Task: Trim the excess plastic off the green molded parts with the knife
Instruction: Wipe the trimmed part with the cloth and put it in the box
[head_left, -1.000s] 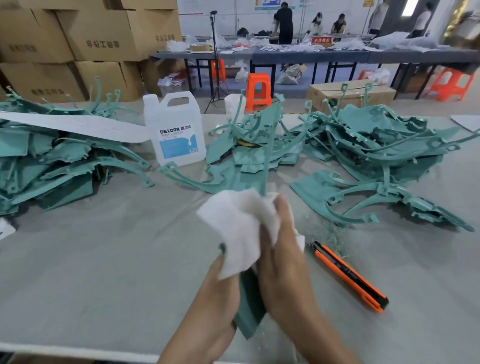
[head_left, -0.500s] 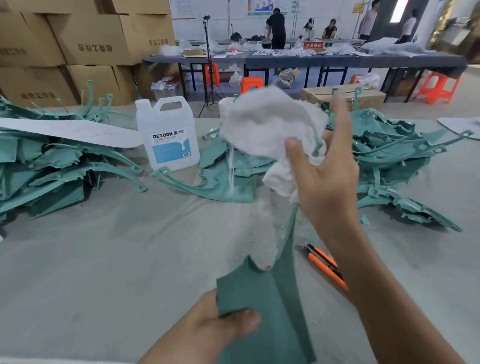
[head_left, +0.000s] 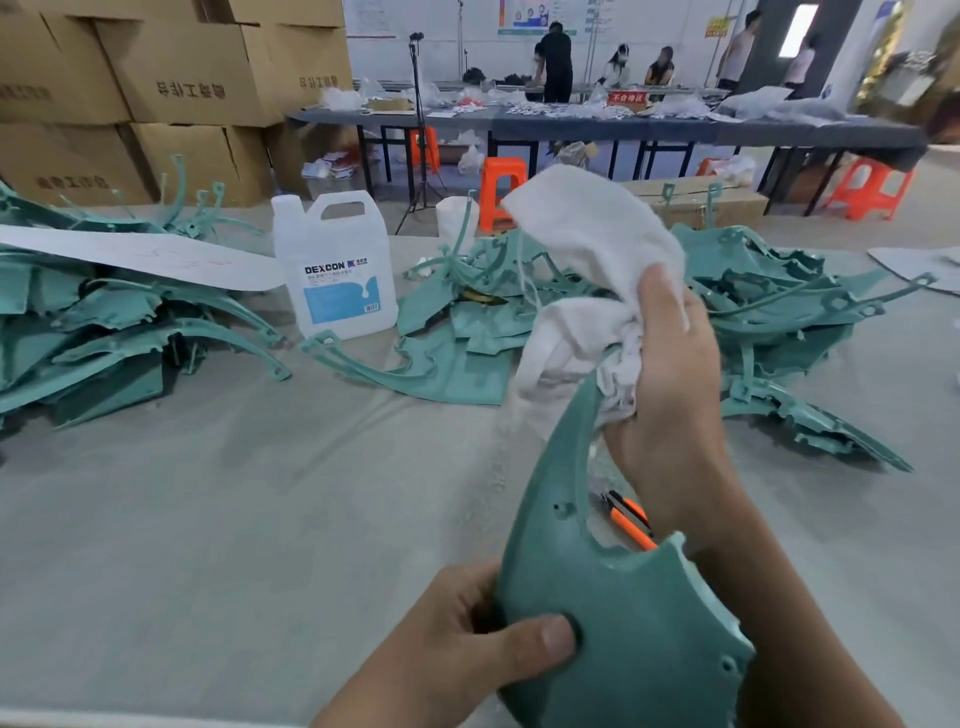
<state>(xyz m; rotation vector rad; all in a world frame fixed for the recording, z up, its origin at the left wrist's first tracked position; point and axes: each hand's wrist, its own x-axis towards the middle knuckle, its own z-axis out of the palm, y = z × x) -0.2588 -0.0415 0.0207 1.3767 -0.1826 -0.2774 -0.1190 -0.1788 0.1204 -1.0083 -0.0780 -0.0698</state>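
Note:
A curved green molded part (head_left: 613, 613) stands upright in front of me, its broad end low and its narrow arm rising. My left hand (head_left: 467, 654) grips the broad end, thumb on its face. Higher up, my right hand (head_left: 670, 384) clutches a crumpled white cloth (head_left: 587, 291) against the part's narrow upper arm. The orange and black knife (head_left: 628, 519) lies on the table behind the part, mostly hidden by it and my right forearm. Neither hand touches the knife.
Heaps of green parts lie at the left (head_left: 98, 332), the middle (head_left: 467, 332) and the right (head_left: 789, 322). A white DEXCON jug (head_left: 337, 265) stands behind, beside a long white sheet (head_left: 140, 257). Cardboard boxes (head_left: 171, 83), orange stools and people at tables fill the background.
My right hand has slid the cloth down along the part's arm after sweeping it upward. The left hand has turned the part, so its broad face with holes now shows.

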